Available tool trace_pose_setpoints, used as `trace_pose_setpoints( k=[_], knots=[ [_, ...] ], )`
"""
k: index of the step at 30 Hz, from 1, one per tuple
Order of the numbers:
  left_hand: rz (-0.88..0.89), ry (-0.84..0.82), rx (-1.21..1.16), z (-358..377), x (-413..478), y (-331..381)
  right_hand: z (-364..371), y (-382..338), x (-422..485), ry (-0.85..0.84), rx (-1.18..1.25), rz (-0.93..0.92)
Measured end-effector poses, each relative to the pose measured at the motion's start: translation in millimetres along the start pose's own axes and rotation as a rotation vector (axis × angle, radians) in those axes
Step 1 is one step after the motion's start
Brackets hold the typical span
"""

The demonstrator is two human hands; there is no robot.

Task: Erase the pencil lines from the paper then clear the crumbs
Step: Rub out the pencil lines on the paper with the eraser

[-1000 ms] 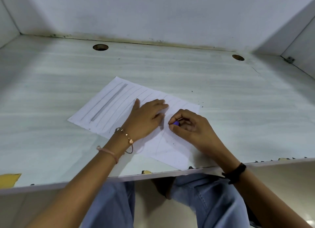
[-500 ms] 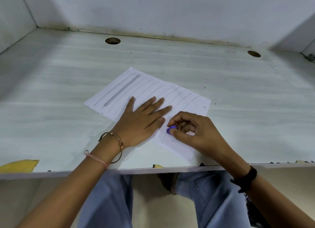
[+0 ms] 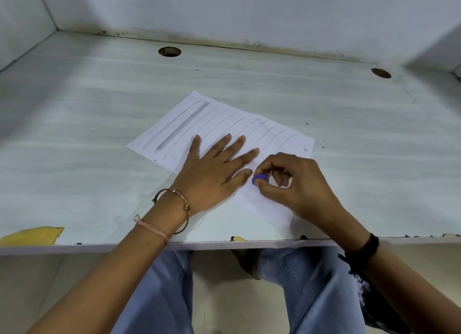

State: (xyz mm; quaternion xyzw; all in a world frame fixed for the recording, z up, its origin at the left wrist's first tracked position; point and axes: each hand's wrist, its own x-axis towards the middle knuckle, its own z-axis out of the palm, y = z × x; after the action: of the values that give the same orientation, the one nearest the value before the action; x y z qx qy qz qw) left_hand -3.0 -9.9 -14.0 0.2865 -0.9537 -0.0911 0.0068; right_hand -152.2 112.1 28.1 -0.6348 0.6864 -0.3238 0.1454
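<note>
A white sheet of paper (image 3: pixel 224 124) lies askew on the pale desk (image 3: pixel 87 134). Several thin pencil lines and one thick grey stroke (image 3: pixel 183 125) cross its far part; its near part looks blank. My left hand (image 3: pixel 214 174) lies flat on the middle of the sheet with fingers spread. My right hand (image 3: pixel 294 184) pinches a small purple eraser (image 3: pixel 259 178) between thumb and fingers, pressed to the paper just right of my left fingertips. A few dark crumbs (image 3: pixel 321 146) lie on the desk past the sheet's right corner.
The desk sits in a white alcove with walls at the back and both sides. Two round cable holes (image 3: pixel 169 51) (image 3: pixel 381 73) are near the back. A chipped yellow patch (image 3: pixel 32 235) marks the front edge at left. My knees in jeans are below the desk.
My left hand has spread from a curled pose to flat on the sheet. The eraser in my right hand has shifted slightly on the paper. The camera view has tilted.
</note>
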Motion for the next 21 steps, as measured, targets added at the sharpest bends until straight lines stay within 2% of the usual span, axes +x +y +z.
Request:
trace_pose_setpoints(
  k=[4,8,13,16,18,21],
  knots=[
    [0.007,-0.012,-0.006,-2.1,-0.3,-0.2,6.8,-10.9,-12.5,-0.128,0.015,-0.100],
    [-0.004,-0.016,0.002,-3.7,-1.5,2.1,-0.4,0.7,4.2,0.045,-0.015,0.006],
    [0.012,-0.016,0.019,-2.6,-0.2,0.3,5.8,-15.3,-11.5,-0.145,-0.013,-0.091],
    [-0.002,-0.014,0.005,-1.3,-0.3,0.7,-3.3,0.7,4.9,0.014,-0.021,0.010],
    [0.000,-0.014,0.004,-2.0,-0.6,1.5,-1.7,-0.5,5.7,0.048,-0.061,0.018],
    [0.014,-0.020,0.011,-3.1,-0.5,0.9,6.1,-16.2,-9.4,-0.122,-0.058,-0.085]
  ],
)
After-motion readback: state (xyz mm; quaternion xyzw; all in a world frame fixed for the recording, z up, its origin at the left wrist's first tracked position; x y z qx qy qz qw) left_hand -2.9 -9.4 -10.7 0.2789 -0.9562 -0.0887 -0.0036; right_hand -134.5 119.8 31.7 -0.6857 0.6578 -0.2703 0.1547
